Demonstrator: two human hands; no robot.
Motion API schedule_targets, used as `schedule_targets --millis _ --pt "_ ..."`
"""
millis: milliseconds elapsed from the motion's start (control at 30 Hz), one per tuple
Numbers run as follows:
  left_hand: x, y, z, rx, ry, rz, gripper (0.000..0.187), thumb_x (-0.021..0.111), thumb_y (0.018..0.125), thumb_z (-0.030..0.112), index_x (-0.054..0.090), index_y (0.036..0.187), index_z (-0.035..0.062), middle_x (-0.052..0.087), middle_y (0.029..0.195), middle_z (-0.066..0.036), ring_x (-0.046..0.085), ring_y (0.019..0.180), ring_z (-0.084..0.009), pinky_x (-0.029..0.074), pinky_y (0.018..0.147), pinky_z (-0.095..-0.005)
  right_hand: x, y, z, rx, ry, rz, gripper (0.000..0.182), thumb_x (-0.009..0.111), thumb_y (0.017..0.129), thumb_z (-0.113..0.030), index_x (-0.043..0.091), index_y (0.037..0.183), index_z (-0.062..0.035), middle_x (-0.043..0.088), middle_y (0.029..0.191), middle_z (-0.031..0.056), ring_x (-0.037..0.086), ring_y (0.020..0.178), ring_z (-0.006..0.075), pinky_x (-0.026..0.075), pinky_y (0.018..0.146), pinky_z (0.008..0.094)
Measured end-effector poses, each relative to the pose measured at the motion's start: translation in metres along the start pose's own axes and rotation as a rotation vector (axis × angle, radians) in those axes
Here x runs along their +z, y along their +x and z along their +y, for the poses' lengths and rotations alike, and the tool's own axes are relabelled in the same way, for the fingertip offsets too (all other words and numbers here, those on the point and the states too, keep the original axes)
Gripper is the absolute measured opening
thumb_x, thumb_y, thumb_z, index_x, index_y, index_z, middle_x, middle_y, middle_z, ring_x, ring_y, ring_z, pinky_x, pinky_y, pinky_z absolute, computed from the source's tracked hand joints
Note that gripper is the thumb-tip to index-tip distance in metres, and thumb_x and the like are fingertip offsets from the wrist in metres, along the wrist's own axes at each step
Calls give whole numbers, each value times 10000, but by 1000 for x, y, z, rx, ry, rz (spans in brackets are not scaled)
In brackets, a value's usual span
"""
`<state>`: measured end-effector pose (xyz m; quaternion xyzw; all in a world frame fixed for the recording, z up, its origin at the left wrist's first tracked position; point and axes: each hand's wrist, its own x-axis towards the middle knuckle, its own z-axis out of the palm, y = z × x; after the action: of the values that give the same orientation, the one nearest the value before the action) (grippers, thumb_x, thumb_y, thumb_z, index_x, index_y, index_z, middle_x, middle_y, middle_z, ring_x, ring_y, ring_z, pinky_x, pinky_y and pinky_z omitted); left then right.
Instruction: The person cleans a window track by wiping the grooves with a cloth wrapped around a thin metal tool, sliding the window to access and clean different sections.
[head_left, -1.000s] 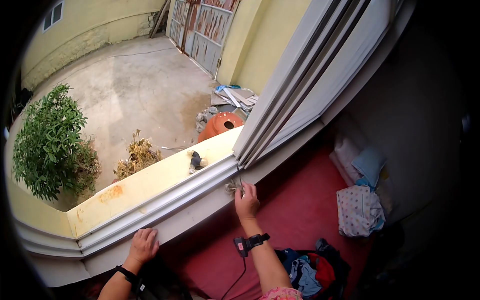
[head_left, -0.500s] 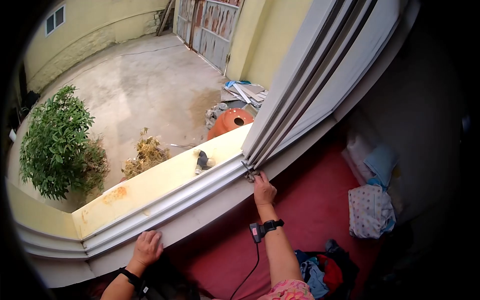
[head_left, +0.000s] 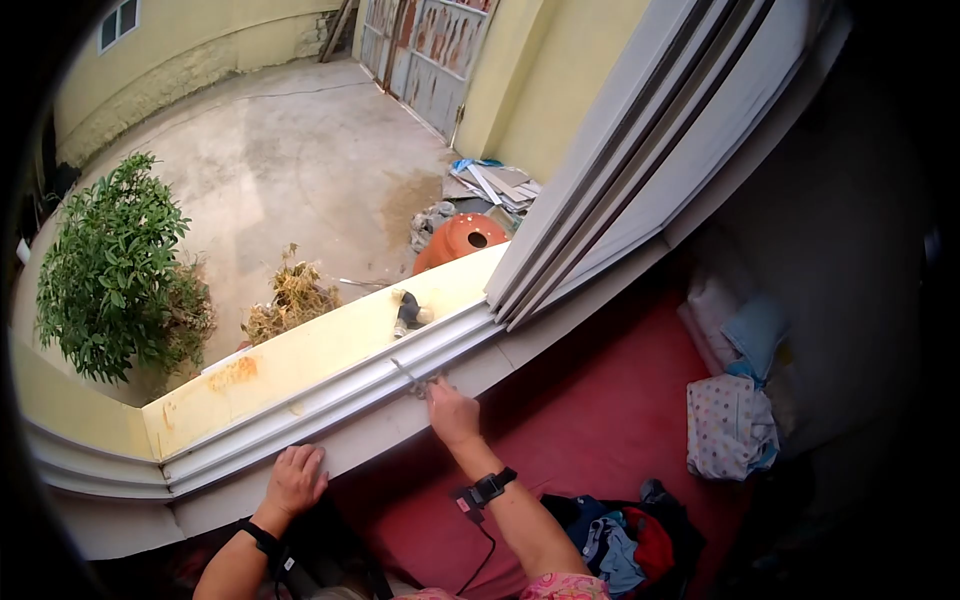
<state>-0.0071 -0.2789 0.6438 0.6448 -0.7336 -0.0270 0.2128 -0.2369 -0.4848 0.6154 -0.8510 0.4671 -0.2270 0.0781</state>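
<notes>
My right hand (head_left: 455,413) is closed on a small grey rag (head_left: 415,387), which looks crumpled, with a thin rod-like end (head_left: 399,368) poking out over the track. Both are at the white sliding-window track (head_left: 330,393), around the middle of its length. Resting on the pale inner sill (head_left: 385,432), my left hand (head_left: 295,479) holds nothing, its fingers laid over the sill's edge. The stacked window panes (head_left: 610,170) are slid to the right end of the track.
On the outer ledge (head_left: 330,355) lies a black-and-cream pipe-like fitting (head_left: 408,314). Outside are a green bush (head_left: 115,270), a dried plant (head_left: 290,300) and an orange pot (head_left: 460,240). Inside, a red surface (head_left: 570,420) bears clothes (head_left: 625,545) and folded bedding (head_left: 730,425).
My right hand has moved left along the track with the grey rag, away from the foot of the window panes. My left hand stays on the sill. The view has shifted slightly.
</notes>
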Motion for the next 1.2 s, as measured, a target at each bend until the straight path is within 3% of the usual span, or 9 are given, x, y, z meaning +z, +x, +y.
schedule_targets --millis 300,500,533,633,733,800,900,933,1200 --pt "5 -3 -3 1 -6 2 382 638 702 168 541 1047 36 531 1021 -121 510 919 -289 424 799 -379 -45 2 -32 -183 189 337 188 620 753 -36 578 933 -69 614 793 108 610 640 269 491 546 342" --pt "3 -3 -3 -25 -7 -15 379 633 703 163 541 1048 38 534 1015 -120 513 912 -289 424 801 -382 -68 17 113 398 299 693 182 551 854 -103 588 990 12 626 902 171 608 821 339 486 710 379" --pt "2 -2 -3 -25 -10 -23 375 633 702 161 543 1044 37 535 1011 -119 516 906 -287 427 797 -382 -60 19 151 446 353 720 221 548 863 -101 581 1044 21 658 878 128 625 735 215 486 678 333" --pt "2 -2 -3 -28 -12 -29 369 635 697 158 547 1035 37 537 1005 -119 521 893 -285 432 786 -380 -70 40 199 633 377 798 254 575 855 -151 608 1057 0 658 794 88 611 672 175 488 628 303" --pt "1 0 -4 -14 -5 -24 367 640 690 157 551 1025 36 537 1000 -120 525 881 -285 437 772 -377 -63 61 237 700 443 680 287 608 831 -165 606 1064 1 656 729 77 599 607 178 481 583 315" --pt "-1 1 -2 -6 -2 -29 368 642 686 157 553 1021 35 537 999 -120 526 876 -285 440 765 -375 -63 71 236 865 395 339 283 641 799 -175 631 1020 2 643 670 76 578 552 172 460 537 322" --pt "-3 1 0 -31 -36 -33 360 630 675 120 552 1013 22 533 986 -143 527 855 -312 441 772 -392 -34 68 247 727 256 422 262 662 775 -182 655 960 4 635 664 75 577 554 155 448 533 317" --pt "-3 1 0 -30 -35 -33 360 630 676 121 552 1012 19 533 984 -143 527 855 -313 441 773 -392 -36 65 236 802 311 373 245 668 753 -233 685 898 -36 652 787 181 628 741 325 476 675 365" --pt "-5 2 2 -12 -39 3 353 624 695 129 543 1020 17 524 997 -142 518 885 -311 435 788 -388 -27 18 129 612 268 275 222 629 790 -214 664 892 -19 610 818 175 597 772 348 465 686 395"
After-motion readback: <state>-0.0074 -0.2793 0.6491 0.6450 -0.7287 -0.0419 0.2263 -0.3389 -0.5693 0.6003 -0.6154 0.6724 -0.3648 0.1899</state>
